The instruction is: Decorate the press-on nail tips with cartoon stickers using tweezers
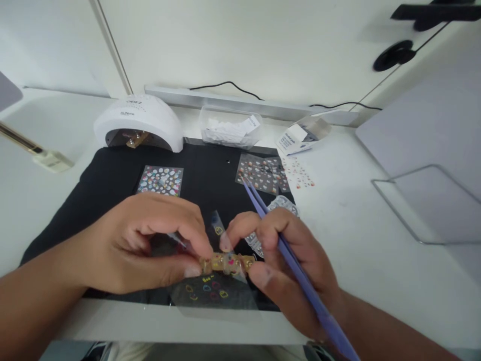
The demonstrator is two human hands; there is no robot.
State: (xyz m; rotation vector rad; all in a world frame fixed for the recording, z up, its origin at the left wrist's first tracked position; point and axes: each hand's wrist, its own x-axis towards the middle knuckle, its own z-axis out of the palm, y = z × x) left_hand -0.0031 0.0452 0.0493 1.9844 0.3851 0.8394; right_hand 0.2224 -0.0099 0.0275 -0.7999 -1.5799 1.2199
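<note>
purple tweezers (300,278) nearest cam, rear end cut off at btm edge; gripped aslant in r. hand (315,255), tips pointing away over black mat (210,175). r. palm out of sight. r. thumb + index nearly together at r. end of tan strip (217,261), index at clear film (218,226) lying across it; exact contact hard to tell. l. hand (120,240): thumb + index pinch strip's l. end, other fingers curled, partly hidden. strip is btwn both hands, above clear sheet w/ colored outlines (205,303); strip's motifs too small to read. farther out: sticker sheet (163,178) part-covered by l. hand, patterned sheets (263,175) overlapping, clear molded piece (283,203) half behind r. hand. back of desk (345,210): white dome unit (139,118) w/ tan piece (137,139) inside, clear tub (210,140) of white bits, open box (293,145).
</note>
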